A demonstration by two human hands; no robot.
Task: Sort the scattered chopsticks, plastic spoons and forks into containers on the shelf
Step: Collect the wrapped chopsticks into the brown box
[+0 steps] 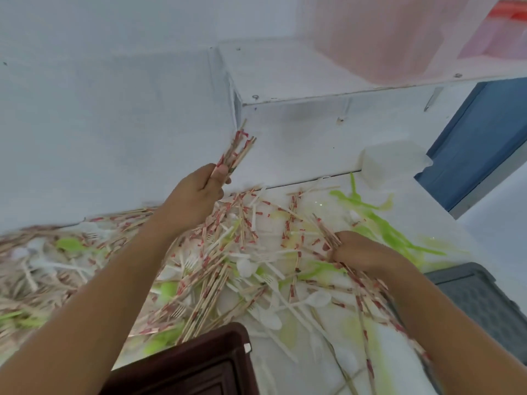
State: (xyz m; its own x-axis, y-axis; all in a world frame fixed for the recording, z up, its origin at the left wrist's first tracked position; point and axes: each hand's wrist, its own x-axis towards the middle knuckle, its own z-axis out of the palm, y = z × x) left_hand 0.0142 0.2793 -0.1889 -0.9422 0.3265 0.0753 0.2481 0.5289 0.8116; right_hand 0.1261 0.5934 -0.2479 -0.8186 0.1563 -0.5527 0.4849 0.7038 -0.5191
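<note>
A heap of wooden chopsticks with red-printed wrappers (216, 269), white plastic spoons (316, 299), white forks (186, 265) and green plastic utensils (379, 220) covers the white surface. My left hand (196, 192) is raised above the heap, closed around a bundle of chopsticks (238, 149) that points up toward the wall. Low on the right side of the heap, my right hand (362, 252) grips another bunch of chopsticks (328, 232), which also trails down past my wrist.
A white shelf (299, 78) juts from the wall above, with a translucent pink container (399, 35) on it. A white tub (393, 161) stands at the back right beside a blue panel (479, 143). A grey crate (479, 297) sits at right, a dark brown box (194, 363) in front.
</note>
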